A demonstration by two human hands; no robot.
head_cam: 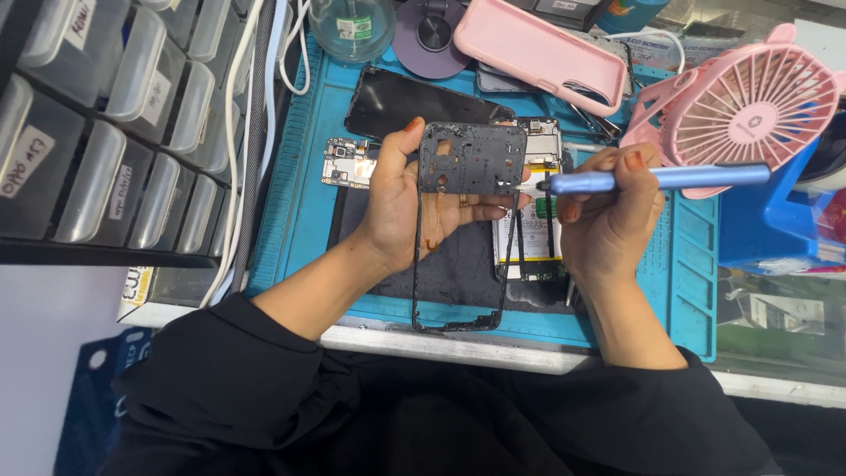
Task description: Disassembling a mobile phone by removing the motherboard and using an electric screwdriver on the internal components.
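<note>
Overhead, hands grip phone frame [471,176] and blue screwdriver [656,180] above teal mat [304,203].

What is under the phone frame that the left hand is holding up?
Under the phone frame lie a dark mat and an opened phone showing its battery; the left hand covers more.

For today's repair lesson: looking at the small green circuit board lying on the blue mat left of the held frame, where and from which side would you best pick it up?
Probably by the long edges of the circuit board, pinched from above. It lies flat on the blue mat, so only its thin edges offer a hold. The left hand covers its right end, so come from the open left end.
</note>
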